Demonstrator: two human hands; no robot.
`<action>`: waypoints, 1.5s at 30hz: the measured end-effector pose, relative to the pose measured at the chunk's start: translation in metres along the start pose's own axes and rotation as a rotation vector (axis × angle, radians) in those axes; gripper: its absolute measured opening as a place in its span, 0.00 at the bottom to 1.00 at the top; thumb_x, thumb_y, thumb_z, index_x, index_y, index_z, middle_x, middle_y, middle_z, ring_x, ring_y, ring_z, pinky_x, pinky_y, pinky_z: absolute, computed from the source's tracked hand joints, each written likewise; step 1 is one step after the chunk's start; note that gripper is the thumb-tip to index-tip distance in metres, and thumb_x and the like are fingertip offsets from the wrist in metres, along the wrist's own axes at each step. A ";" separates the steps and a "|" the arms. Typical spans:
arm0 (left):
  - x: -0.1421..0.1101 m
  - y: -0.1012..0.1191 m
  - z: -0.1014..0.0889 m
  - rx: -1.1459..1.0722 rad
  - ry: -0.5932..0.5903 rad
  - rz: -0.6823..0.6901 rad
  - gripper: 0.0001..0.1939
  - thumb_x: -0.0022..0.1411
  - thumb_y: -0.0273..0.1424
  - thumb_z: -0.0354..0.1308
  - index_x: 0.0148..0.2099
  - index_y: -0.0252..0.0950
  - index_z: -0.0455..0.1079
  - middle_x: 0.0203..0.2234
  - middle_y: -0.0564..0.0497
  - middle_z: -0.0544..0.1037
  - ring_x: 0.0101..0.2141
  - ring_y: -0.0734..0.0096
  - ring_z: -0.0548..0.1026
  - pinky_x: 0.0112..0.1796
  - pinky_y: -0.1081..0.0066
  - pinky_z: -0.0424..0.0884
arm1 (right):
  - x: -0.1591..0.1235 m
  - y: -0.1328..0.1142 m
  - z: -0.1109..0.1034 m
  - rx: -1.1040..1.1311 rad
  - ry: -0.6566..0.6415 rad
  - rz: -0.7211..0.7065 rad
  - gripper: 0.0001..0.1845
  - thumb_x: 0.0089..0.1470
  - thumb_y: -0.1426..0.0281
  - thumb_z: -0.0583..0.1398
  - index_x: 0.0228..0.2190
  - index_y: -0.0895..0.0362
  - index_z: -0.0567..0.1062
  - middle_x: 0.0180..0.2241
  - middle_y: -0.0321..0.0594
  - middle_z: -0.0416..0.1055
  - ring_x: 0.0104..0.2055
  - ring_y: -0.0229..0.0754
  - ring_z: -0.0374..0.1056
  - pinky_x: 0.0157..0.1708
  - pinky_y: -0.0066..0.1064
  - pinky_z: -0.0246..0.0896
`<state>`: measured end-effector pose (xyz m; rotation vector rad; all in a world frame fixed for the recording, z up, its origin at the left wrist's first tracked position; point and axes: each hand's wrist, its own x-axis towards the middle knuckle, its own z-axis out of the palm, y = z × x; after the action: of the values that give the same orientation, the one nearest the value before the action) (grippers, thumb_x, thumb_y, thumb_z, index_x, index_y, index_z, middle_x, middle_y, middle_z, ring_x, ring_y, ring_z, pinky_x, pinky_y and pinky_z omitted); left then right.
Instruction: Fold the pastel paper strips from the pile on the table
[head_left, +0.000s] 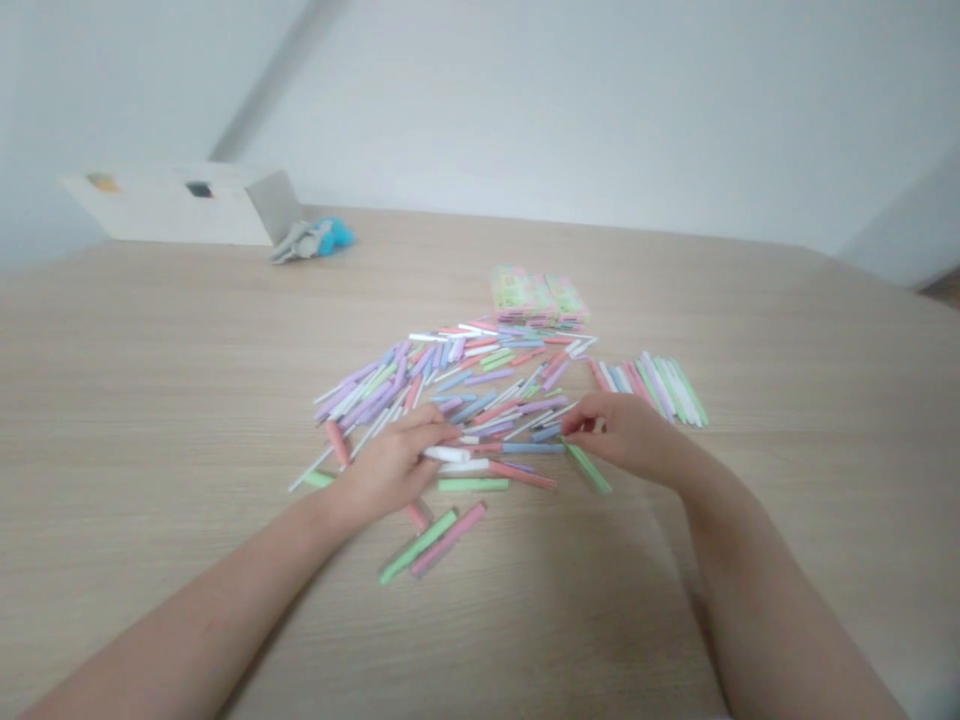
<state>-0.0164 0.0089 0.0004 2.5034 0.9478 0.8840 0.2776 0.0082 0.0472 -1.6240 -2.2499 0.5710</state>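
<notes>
Pale grey walls [600, 110] met behind the light wood-grain desk [150, 400], and a grey diagonal strip [274, 80] ran up the wall. A white box [161, 205] sat at the desk's far left edge.

Left hand [386, 468] and right hand [626, 435] reach inward, fingers [431, 425] curled.

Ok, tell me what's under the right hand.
At the edge of the right hand, a slim pastel-green stick and a pale blue stick show. Whatever lies beneath the palm is covered and cannot be seen.
</notes>
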 end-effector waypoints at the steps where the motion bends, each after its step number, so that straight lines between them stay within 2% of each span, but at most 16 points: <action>1: 0.000 0.000 0.000 0.006 -0.005 0.000 0.18 0.52 0.13 0.48 0.42 0.32 0.71 0.33 0.49 0.70 0.35 0.71 0.70 0.37 0.72 0.67 | 0.000 0.002 0.002 -0.034 -0.056 -0.020 0.08 0.45 0.75 0.58 0.26 0.56 0.78 0.26 0.37 0.75 0.30 0.40 0.68 0.30 0.29 0.58; 3: -0.001 -0.001 0.001 0.015 -0.010 0.000 0.19 0.51 0.13 0.48 0.42 0.32 0.71 0.32 0.49 0.70 0.34 0.71 0.70 0.36 0.72 0.67 | 0.001 0.004 0.009 -0.085 -0.137 -0.065 0.09 0.43 0.76 0.58 0.25 0.56 0.79 0.27 0.37 0.75 0.32 0.40 0.69 0.32 0.28 0.58; 6: -0.002 -0.001 0.001 0.020 -0.018 0.001 0.20 0.51 0.13 0.47 0.43 0.32 0.71 0.33 0.49 0.70 0.35 0.71 0.70 0.36 0.72 0.67 | 0.004 0.003 0.020 -0.138 -0.164 -0.089 0.09 0.43 0.75 0.59 0.27 0.56 0.79 0.28 0.39 0.76 0.33 0.42 0.69 0.34 0.29 0.57; 17: -0.002 -0.001 0.001 0.031 -0.013 0.013 0.20 0.51 0.13 0.48 0.43 0.33 0.71 0.34 0.49 0.70 0.36 0.71 0.71 0.38 0.73 0.67 | 0.010 0.001 0.028 -0.179 -0.096 -0.148 0.04 0.46 0.77 0.59 0.26 0.58 0.74 0.28 0.38 0.71 0.33 0.41 0.65 0.32 0.29 0.54; 24: -0.001 0.000 0.002 0.023 -0.013 0.031 0.20 0.51 0.13 0.47 0.43 0.32 0.70 0.34 0.48 0.70 0.36 0.70 0.71 0.37 0.72 0.67 | 0.015 0.012 0.034 -0.110 0.028 -0.127 0.05 0.48 0.76 0.60 0.32 0.58 0.71 0.35 0.41 0.67 0.36 0.40 0.64 0.37 0.30 0.56; 27: -0.001 0.000 0.001 0.025 -0.017 0.025 0.20 0.51 0.14 0.47 0.43 0.32 0.70 0.33 0.48 0.70 0.35 0.71 0.70 0.36 0.72 0.67 | 0.017 0.017 0.037 -0.087 0.030 -0.141 0.09 0.50 0.75 0.59 0.36 0.58 0.71 0.37 0.42 0.69 0.39 0.41 0.64 0.41 0.32 0.57; 32: -0.001 0.000 0.001 0.019 -0.003 0.013 0.19 0.51 0.14 0.47 0.43 0.32 0.70 0.33 0.48 0.70 0.35 0.71 0.71 0.36 0.72 0.67 | 0.020 0.018 0.037 -0.154 0.007 -0.206 0.05 0.53 0.73 0.56 0.33 0.59 0.72 0.36 0.44 0.69 0.41 0.43 0.64 0.42 0.33 0.56; 39: 0.000 0.000 0.000 0.019 0.016 -0.020 0.17 0.54 0.16 0.47 0.41 0.33 0.71 0.32 0.49 0.70 0.34 0.71 0.70 0.35 0.71 0.68 | 0.021 0.021 0.026 -0.031 0.144 -0.037 0.12 0.58 0.68 0.51 0.32 0.60 0.72 0.27 0.39 0.71 0.29 0.38 0.64 0.30 0.28 0.54; 45: 0.002 0.001 0.000 0.026 0.001 -0.035 0.16 0.54 0.16 0.47 0.42 0.33 0.71 0.32 0.49 0.70 0.34 0.70 0.71 0.35 0.71 0.68 | 0.023 0.017 0.031 -0.070 0.192 0.039 0.12 0.57 0.69 0.52 0.31 0.60 0.74 0.28 0.41 0.73 0.30 0.39 0.66 0.31 0.28 0.53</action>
<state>-0.0150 0.0095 0.0014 2.5002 1.0066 0.8681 0.2699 0.0304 0.0122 -1.6815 -2.1242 0.3324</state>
